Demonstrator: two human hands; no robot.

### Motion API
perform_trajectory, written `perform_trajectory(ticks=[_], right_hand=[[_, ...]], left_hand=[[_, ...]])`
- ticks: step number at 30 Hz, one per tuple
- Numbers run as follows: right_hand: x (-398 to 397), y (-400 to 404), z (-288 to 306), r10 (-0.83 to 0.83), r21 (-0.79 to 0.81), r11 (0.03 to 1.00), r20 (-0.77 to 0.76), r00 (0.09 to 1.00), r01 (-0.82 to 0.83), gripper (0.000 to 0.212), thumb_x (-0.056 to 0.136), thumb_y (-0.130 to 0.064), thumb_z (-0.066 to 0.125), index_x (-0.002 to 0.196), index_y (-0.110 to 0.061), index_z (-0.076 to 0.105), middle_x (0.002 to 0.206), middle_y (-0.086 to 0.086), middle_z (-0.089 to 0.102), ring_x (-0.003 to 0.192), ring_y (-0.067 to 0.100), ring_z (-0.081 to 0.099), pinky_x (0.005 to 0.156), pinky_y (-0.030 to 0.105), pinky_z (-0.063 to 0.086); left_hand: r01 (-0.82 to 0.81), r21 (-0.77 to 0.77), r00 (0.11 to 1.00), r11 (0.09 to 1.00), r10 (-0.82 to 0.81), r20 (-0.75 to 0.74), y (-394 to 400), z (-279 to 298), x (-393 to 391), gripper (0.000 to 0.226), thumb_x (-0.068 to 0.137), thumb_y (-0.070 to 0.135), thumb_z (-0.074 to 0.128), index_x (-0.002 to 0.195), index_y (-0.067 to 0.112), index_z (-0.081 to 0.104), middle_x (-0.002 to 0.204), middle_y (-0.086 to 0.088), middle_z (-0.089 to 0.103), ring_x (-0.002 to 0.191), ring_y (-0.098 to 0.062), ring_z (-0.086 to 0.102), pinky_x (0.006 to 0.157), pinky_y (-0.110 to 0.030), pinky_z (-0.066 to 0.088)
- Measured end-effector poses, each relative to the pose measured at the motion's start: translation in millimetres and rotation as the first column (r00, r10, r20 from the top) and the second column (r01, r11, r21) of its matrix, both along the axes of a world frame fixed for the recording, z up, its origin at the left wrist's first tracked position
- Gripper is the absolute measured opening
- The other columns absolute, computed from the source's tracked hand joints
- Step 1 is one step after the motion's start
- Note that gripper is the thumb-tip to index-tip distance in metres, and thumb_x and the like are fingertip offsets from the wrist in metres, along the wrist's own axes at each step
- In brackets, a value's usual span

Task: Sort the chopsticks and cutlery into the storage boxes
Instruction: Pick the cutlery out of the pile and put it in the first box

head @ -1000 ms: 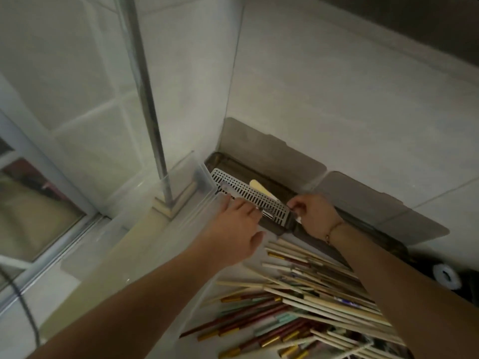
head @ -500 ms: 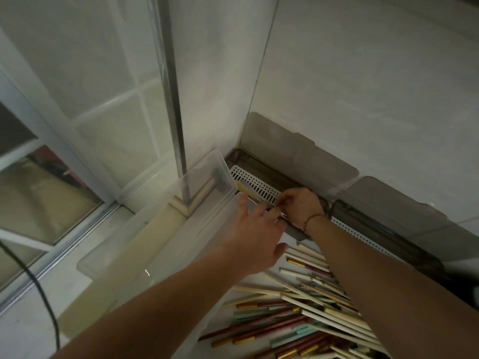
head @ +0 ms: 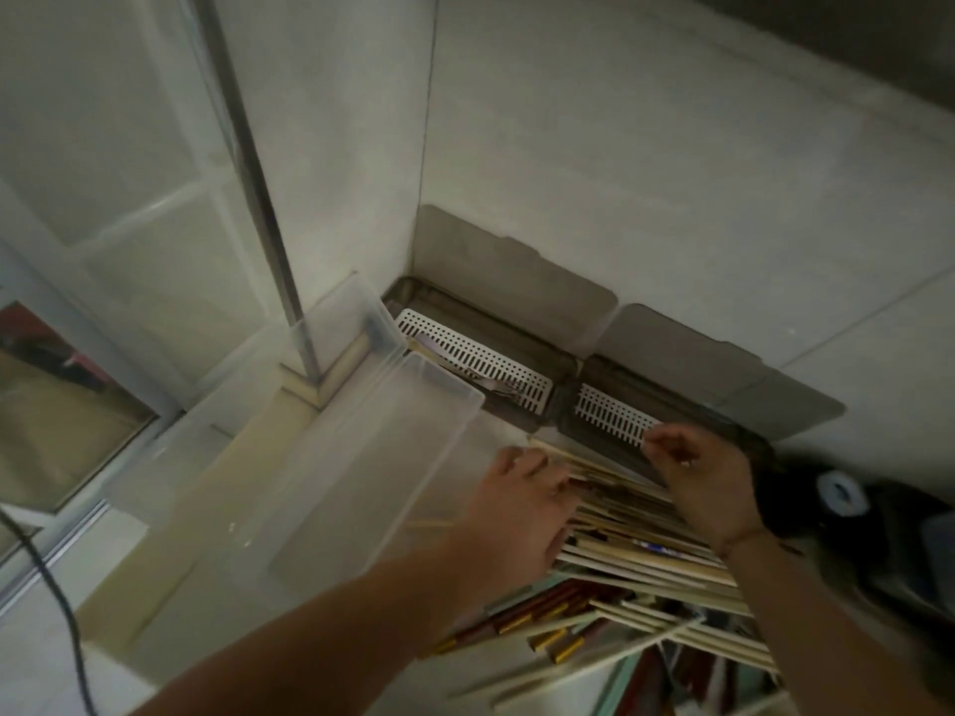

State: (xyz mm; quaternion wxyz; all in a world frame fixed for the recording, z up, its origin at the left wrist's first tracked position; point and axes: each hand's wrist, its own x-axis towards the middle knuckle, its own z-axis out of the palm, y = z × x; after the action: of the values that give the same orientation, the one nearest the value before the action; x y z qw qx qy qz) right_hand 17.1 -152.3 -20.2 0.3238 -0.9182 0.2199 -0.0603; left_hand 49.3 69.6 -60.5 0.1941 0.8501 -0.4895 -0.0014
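Along the lower edge of the frame two bare forearms reach upward into the picture. Low and right of centre lies a heap of chopsticks [head: 641, 571], too many and too overlapped to count: pale cream ones on top, dark red ones with gold bands beneath.

The left hand [head: 522, 514] rests palm down on the heap, its fingers curled over the sticks; whether it grips any cannot be told. To the right and slightly higher, the right hand [head: 708, 483] hovers with fingers loosely curled, thumb and forefinger close together at the edge of a white slotted tray; whether they pinch it is unclear. A thin bracelet [head: 739, 537] circles that wrist.

Left of centre stand two clear plastic bins [head: 362, 457], side by side.

Farther up, against the tiled wall [head: 620, 173], sit two dark storage boxes [head: 558, 364] in a row, each with its lid raised against the wall. Each holds one white slotted tray [head: 475, 356], two in all; the left tray has cutlery under it, blurred.
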Motion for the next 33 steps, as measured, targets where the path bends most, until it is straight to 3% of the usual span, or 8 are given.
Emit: perform_trajectory(ticks=[5, 8, 11, 14, 17, 26, 30, 33], right_hand=[[-114, -29, -20, -0.170, -0.150, 0.978, -0.145, 0.975, 0.148, 0.003, 0.085, -0.024, 0.068, 0.084, -0.028, 0.067, 0.071, -0.004, 0.067, 0.068, 0.016, 0.063, 0.068, 0.030, 0.049], [-170, -8, -31, -0.198, -0.153, 0.975, -0.290, 0.936, 0.159, 0.019, 0.082, -0.026, 0.071, 0.079, -0.041, 0.060, 0.076, -0.014, 0.061, 0.071, 0.011, 0.060, 0.068, 0.028, 0.046], [-197, 21, -42, -0.182, -0.280, 0.957, -0.378, 0.908, 0.075, 0.012, 0.073, -0.053, 0.069, 0.079, -0.046, 0.062, 0.094, -0.020, 0.053, 0.100, 0.010, 0.057, 0.080, 0.030, 0.049], [-199, 41, -34, -0.251, -0.381, 0.923, -0.516, 0.819, 0.043, 0.039, 0.077, -0.070, 0.052, 0.104, -0.042, 0.059, 0.117, -0.020, 0.042, 0.124, 0.010, 0.037, 0.095, 0.030, 0.037], [-199, 50, -32, -0.274, -0.385, 0.921, -0.526, 0.805, 0.062, 0.042, 0.082, -0.065, 0.048, 0.108, -0.035, 0.061, 0.129, -0.012, 0.043, 0.129, 0.016, 0.033, 0.097, 0.031, 0.037], [-210, 62, -23, -0.222, -0.368, 0.929, -0.478, 0.850, 0.036, 0.047, 0.076, -0.064, 0.044, 0.104, -0.031, 0.062, 0.115, -0.012, 0.055, 0.119, 0.013, 0.047, 0.090, 0.029, 0.047], [-230, 62, -9, -0.250, -0.386, 0.920, -0.454, 0.855, 0.064, 0.064, 0.077, -0.068, 0.046, 0.132, -0.035, 0.047, 0.105, -0.015, 0.065, 0.099, 0.000, 0.061, 0.078, 0.017, 0.048], [-248, 49, 8, -0.137, -0.271, 0.963, -0.516, 0.845, -0.009, 0.052, 0.084, -0.062, 0.052, 0.127, -0.033, 0.055, 0.127, -0.010, 0.058, 0.114, 0.003, 0.056, 0.091, 0.014, 0.042]], left_hand=[[0.220, 0.140, 0.975, 0.965, -0.213, -0.061, -14, -25, -57, 0.026, 0.082, 0.043, 0.049, 0.095, 0.026, 0.064, 0.093, 0.004, 0.058, 0.098, -0.022, 0.050, 0.087, -0.041, 0.047], [0.320, 0.206, 0.947, 0.925, -0.312, -0.072, -19, -28, -82, 0.030, 0.082, 0.040, 0.053, 0.106, 0.025, 0.061, 0.103, 0.002, 0.056, 0.103, -0.022, 0.046, 0.089, -0.043, 0.045], [0.326, 0.261, 0.944, 0.909, -0.326, -0.043, -24, -25, -96, 0.040, 0.084, 0.036, 0.059, 0.121, 0.023, 0.058, 0.118, -0.002, 0.054, 0.112, -0.026, 0.045, 0.099, -0.048, 0.037], [0.305, 0.283, 0.952, 0.909, -0.302, -0.057, -28, -22, -103, 0.045, 0.088, 0.025, 0.057, 0.131, 0.020, 0.049, 0.125, -0.006, 0.047, 0.114, -0.028, 0.042, 0.103, -0.049, 0.031], [0.263, 0.275, 0.965, 0.925, -0.253, -0.073, -28, -22, -104, 0.041, 0.090, 0.019, 0.052, 0.130, 0.020, 0.050, 0.126, -0.007, 0.045, 0.117, -0.028, 0.041, 0.103, -0.046, 0.031], [0.167, 0.289, 0.983, 0.943, -0.135, -0.126, -27, -24, -106, 0.046, 0.093, 0.027, 0.047, 0.138, 0.028, 0.040, 0.134, -0.001, 0.041, 0.126, -0.023, 0.036, 0.106, -0.040, 0.025], [0.145, 0.314, 0.988, 0.938, -0.121, -0.096, -29, -25, -110, 0.050, 0.092, 0.025, 0.049, 0.141, 0.027, 0.036, 0.135, -0.002, 0.041, 0.126, -0.026, 0.036, 0.106, -0.042, 0.026], [0.158, 0.284, 0.986, 0.946, -0.137, -0.091, -31, -28, -113, 0.056, 0.093, 0.029, 0.051, 0.145, 0.027, 0.030, 0.139, -0.001, 0.037, 0.128, -0.024, 0.033, 0.107, -0.042, 0.026]])
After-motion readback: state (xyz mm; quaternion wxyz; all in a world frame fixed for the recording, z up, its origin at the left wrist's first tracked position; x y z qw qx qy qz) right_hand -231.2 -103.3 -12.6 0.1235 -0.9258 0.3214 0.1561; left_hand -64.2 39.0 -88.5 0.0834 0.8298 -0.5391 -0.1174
